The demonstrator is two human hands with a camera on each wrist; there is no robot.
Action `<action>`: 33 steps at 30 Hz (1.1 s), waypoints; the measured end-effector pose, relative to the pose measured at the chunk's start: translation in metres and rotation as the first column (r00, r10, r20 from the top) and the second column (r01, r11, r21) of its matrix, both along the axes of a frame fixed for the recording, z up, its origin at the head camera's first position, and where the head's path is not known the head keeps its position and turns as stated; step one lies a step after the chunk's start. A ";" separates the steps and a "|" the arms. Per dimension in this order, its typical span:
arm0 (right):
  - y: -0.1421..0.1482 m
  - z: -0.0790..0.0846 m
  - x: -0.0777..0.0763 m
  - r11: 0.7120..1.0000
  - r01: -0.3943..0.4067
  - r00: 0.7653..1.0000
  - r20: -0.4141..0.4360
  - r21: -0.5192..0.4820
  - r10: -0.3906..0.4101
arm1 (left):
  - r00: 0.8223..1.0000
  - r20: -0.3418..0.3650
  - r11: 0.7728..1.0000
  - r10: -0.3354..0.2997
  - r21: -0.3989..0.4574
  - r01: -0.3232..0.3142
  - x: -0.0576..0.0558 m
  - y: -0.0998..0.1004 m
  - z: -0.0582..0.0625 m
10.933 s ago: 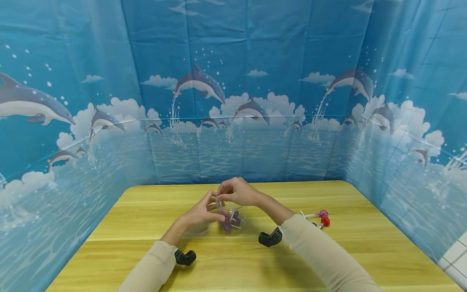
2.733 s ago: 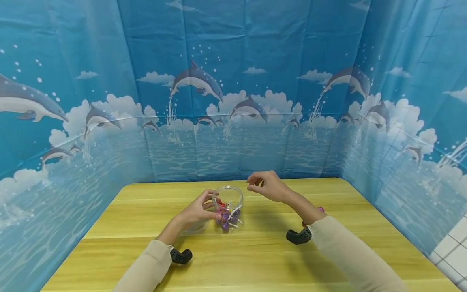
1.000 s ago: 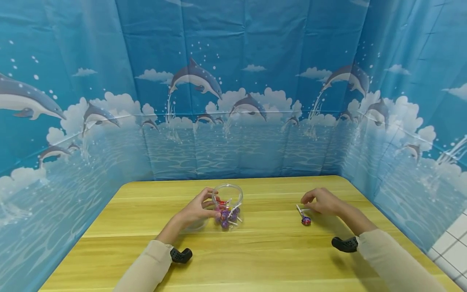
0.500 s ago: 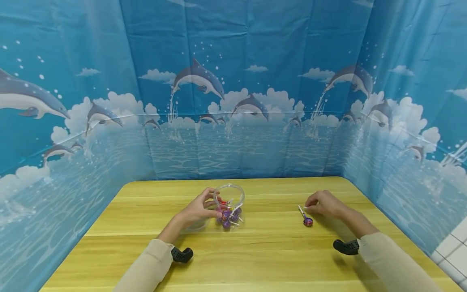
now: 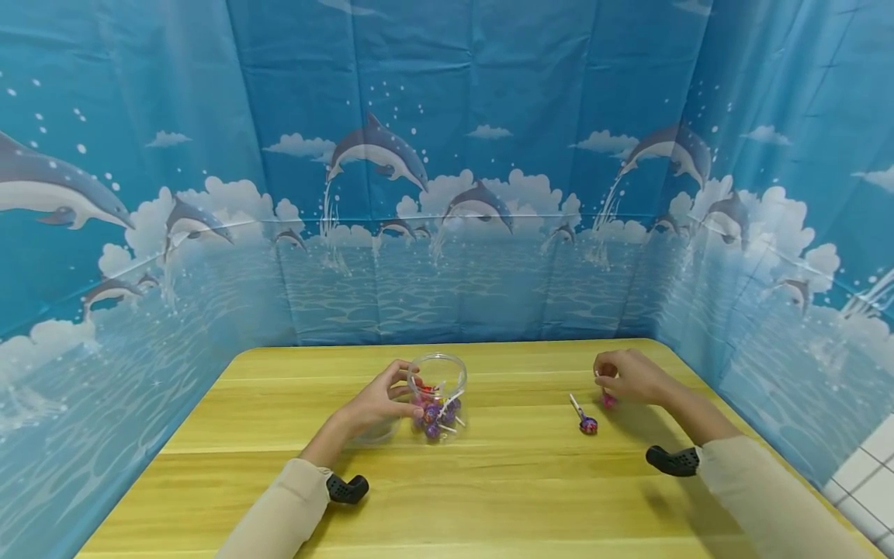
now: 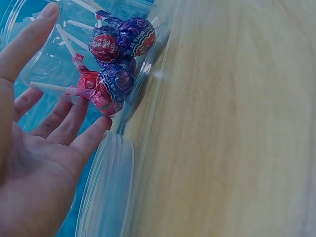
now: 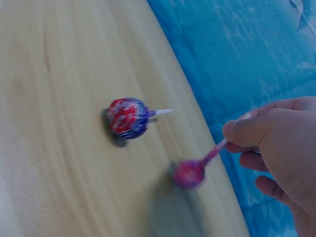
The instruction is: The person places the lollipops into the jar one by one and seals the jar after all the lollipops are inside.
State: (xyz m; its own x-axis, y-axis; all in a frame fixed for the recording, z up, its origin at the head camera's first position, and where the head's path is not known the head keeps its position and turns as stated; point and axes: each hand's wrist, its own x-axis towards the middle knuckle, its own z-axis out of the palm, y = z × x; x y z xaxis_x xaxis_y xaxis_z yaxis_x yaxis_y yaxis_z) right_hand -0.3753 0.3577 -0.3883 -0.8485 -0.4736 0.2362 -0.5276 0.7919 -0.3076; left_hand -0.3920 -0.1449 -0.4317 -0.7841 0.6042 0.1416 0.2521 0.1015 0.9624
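My left hand [image 5: 373, 404] holds the side of a clear round jar [image 5: 455, 380], thumb on the near side and fingers behind. The jar stands without a lid on it. Several wrapped lollipops [image 6: 117, 81], purple, red and pink, lie inside with sticks pointing different ways. At the table's right, my right hand [image 5: 632, 376] pinches the stick of a pink lollipop [image 7: 189, 174] between thumb and forefinger. Its candy end hangs down, apparently just above the table. Left of that hand, a purple and red lollipop [image 5: 588, 425] lies on the wood.
A clear round lid [image 6: 106, 187] lies beside the jar, under my left hand in the head view. The yellow wooden table [image 5: 489, 497] meets a blue dolphin-print curtain [image 5: 447, 295] at the back and sides.
My right hand has come from the jar to the loose lollipops, then picked up the pink one by its stick and moved slightly right and up. My left hand stays on the jar.
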 end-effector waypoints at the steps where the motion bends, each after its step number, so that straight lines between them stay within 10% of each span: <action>1: 0.000 0.002 0.000 1.000 0.015 1.000 0.002 -0.008 -0.015 | 1.000 0.000 1.000 -0.001 0.002 0.001 0.000 0.000 0.000; 19: -0.019 0.019 0.000 0.949 0.126 0.992 0.050 -0.290 -0.116 | 1.000 -0.004 1.000 -0.004 0.007 0.004 -0.001 -0.002 0.000; 33: -0.054 0.021 -0.003 0.907 0.075 0.994 0.108 -0.413 -0.033 | 1.000 0.007 1.000 0.004 0.003 -0.004 0.001 -0.001 -0.002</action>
